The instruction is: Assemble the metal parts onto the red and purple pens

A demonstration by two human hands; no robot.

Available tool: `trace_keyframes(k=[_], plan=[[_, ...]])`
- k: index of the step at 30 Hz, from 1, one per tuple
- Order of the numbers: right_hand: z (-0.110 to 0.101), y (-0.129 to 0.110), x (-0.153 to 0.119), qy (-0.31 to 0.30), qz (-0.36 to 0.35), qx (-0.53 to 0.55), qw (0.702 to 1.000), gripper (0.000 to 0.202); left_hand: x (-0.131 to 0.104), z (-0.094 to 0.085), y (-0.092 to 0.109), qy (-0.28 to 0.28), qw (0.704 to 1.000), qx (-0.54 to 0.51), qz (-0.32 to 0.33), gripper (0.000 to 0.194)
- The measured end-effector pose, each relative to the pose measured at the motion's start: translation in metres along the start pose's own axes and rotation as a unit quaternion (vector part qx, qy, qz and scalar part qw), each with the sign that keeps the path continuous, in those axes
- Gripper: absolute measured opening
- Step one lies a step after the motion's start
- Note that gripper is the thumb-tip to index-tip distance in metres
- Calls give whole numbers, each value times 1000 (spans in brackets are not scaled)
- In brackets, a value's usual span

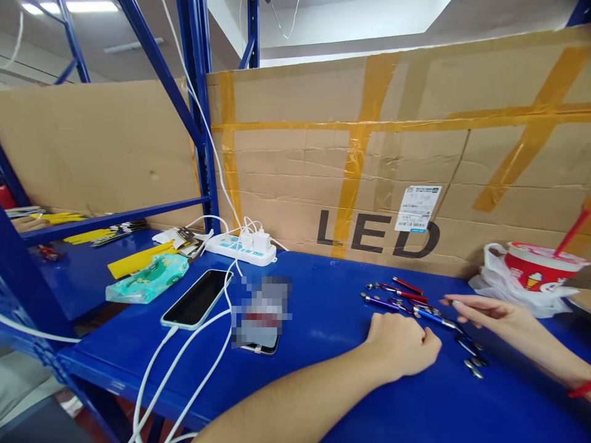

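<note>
My left hand (402, 346) rests above the blue shelf top, its fingers curled under and turned away from view. Whatever it holds, if anything, is hidden. Just beyond it lie slim metallic tubes with small rings and clips: a purple tube (382, 302), a red tube (409, 296) and a blue tube (434, 316). My right hand (492, 314) comes in from the right, thumb and fingers pinched at a small dark thing too tiny to name. Below it are black clips (468, 349) and a few small silver round pieces (473, 368).
A red cup (530, 271) with a straw stands in a white plastic bag at right. Two phones, a pale-cased phone (198, 298) and a blurred phone (263, 314), lie left with white cables. Behind are a power strip (242, 247), tissue pack (148, 280) and cardboard wall (295, 166).
</note>
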State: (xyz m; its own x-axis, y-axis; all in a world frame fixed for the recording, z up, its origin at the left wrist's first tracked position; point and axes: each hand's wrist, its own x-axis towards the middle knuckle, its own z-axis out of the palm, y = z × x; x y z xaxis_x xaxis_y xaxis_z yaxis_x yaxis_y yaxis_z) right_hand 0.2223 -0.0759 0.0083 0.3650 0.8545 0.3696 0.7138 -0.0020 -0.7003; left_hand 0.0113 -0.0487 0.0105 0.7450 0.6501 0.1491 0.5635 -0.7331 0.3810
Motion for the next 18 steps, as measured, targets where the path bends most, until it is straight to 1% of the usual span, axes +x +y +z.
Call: trace_keyframes(k=[1, 4, 7, 9, 11, 12, 13, 15, 16, 18], plan=[[-2, 3, 1, -25, 27, 34, 999, 37, 1, 1, 0, -2, 1000, -1, 2, 47], [-5, 6, 4, -7, 79, 69, 994, 41, 2, 2, -2, -2, 1000, 0, 6, 48], [-5, 0, 3, 0, 104, 89, 991, 45, 1, 1, -3, -1, 1000, -2, 0, 48], [-5, -8, 0, -6, 103, 113, 988, 44, 1, 1, -4, 3, 1000, -4, -6, 47], [-3, -17, -4, -33, 88, 134, 986, 38, 2, 2, -5, 13, 1000, -9, -12, 47], [-2, -21, -6, -36, 86, 144, 985, 36, 3, 3, -6, 9, 1000, -15, -18, 47], [-1, -24, -8, -43, 80, 153, 984, 36, 4, 4, -7, 17, 999, -20, -26, 47], [3, -29, -11, -81, 78, 166, 980, 37, 7, 5, -9, 28, 998, -44, -36, 48], [6, -30, -12, -100, 78, 175, 976, 39, 8, 6, -10, 28, 997, -64, -43, 48], [10, -34, -15, -127, 65, 207, 968, 40, 11, 6, -12, 45, 991, -111, -65, 48]])
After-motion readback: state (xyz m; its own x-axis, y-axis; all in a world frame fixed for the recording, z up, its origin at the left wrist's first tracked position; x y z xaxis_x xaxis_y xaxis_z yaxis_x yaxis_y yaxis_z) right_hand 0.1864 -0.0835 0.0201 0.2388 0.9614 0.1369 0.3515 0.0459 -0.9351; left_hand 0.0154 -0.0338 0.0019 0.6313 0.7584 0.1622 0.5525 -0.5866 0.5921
